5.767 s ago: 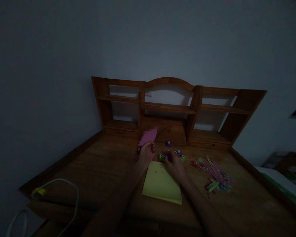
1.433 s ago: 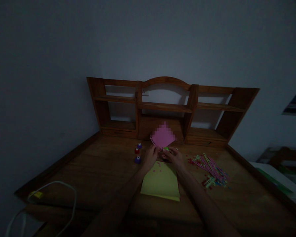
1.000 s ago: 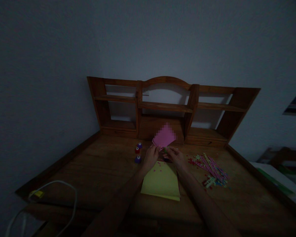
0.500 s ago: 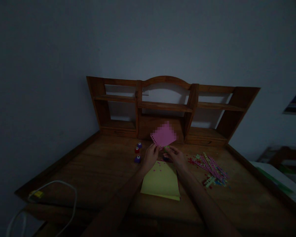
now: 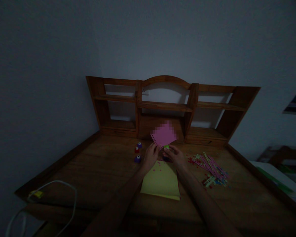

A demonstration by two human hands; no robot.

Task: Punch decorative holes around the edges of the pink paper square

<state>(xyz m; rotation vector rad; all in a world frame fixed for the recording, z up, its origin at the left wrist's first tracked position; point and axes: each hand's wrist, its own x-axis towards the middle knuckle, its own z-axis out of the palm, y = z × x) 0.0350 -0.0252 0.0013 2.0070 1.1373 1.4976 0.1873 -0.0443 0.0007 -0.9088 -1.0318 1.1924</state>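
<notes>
A pink sheet of paper (image 5: 164, 134), with a row of punched holes along its left edge, is held up above the desk. My left hand (image 5: 152, 154) pinches its lower corner. Fingers of my right hand (image 5: 175, 156) close around a small green craft punch (image 5: 166, 147) at the paper's lower edge. Just how the paper sits in the punch is too small to tell. Beneath the hands lies a pad of yellow paper (image 5: 160, 181), with several tiny pink cutouts (image 5: 159, 163) near its top. A dark object (image 5: 165, 158) behind the pad is partly hidden by my right hand.
Two purple craft punches (image 5: 137, 159) and a red one (image 5: 137, 150) stand left of my hands. To the right is a pile of punched paper strips (image 5: 212, 166) and coloured bits. A wooden shelf unit (image 5: 166, 106) rises behind; a white cable (image 5: 75, 197) hangs at the left.
The green punch has turned or shifted slightly, so more of it shows beside my right fingers. My left hand and the pink paper have stayed almost still.
</notes>
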